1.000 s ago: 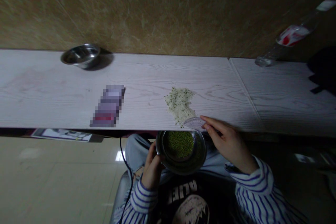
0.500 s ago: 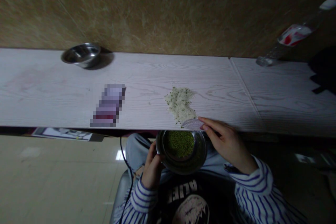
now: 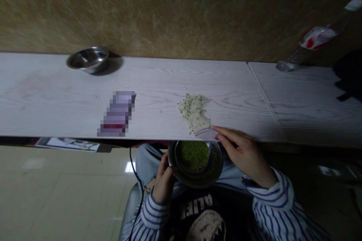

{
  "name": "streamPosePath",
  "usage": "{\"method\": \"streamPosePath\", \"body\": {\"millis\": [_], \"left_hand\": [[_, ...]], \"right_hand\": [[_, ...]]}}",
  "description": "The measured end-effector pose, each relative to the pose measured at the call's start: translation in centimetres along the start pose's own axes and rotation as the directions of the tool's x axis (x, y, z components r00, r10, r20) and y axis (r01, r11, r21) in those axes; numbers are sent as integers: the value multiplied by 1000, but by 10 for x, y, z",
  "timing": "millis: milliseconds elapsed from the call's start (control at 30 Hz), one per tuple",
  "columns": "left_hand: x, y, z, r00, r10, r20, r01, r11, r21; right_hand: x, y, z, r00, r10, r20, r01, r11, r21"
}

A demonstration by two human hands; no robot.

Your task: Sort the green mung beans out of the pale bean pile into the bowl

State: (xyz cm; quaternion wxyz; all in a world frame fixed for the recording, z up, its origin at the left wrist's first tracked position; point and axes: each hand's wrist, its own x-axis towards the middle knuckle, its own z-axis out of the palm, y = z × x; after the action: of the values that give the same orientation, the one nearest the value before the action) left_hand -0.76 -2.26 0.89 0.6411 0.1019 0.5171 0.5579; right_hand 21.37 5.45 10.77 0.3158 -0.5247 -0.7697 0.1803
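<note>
At the near edge of the bench (image 3: 152,120), the right hand (image 3: 247,155) is pinching a pale curved scraper (image 3: 206,134) between its fingers (image 3: 229,133), touching the white-and-green grain pile (image 3: 195,110), apparently sweeping, while the left hand (image 3: 164,182) is gripping the bean bowl (image 3: 213,175) just below, any next stroke needing its rim steady.

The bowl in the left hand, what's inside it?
Lots of little green beans are inside the bowl that the left hand holds. Whatever lies under the top beans can't be seen, because they cover it.
</note>
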Motion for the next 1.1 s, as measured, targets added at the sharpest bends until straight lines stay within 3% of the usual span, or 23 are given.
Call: {"method": "streamPosePath", "body": {"millis": [167, 433, 767, 1100], "left_hand": [[-1, 1, 1, 1000, -7, -15, 7, 1000, 5], [-1, 3, 2, 1000, -14, 4, 14, 1000, 1], [-1, 1, 1, 1000, -3, -26, 3, 1000, 4], [0, 0, -3, 1000, -25, -1, 25, 999, 37]], "right_hand": [[1, -1, 3, 1000, -13, 15, 13, 1000, -1], [6, 9, -2, 998, 64, -28, -64, 998, -2], [7, 0, 2, 999, 41, 16, -42, 999, 15], [9, -2, 3, 999, 40, -11, -40, 999, 16]]}}
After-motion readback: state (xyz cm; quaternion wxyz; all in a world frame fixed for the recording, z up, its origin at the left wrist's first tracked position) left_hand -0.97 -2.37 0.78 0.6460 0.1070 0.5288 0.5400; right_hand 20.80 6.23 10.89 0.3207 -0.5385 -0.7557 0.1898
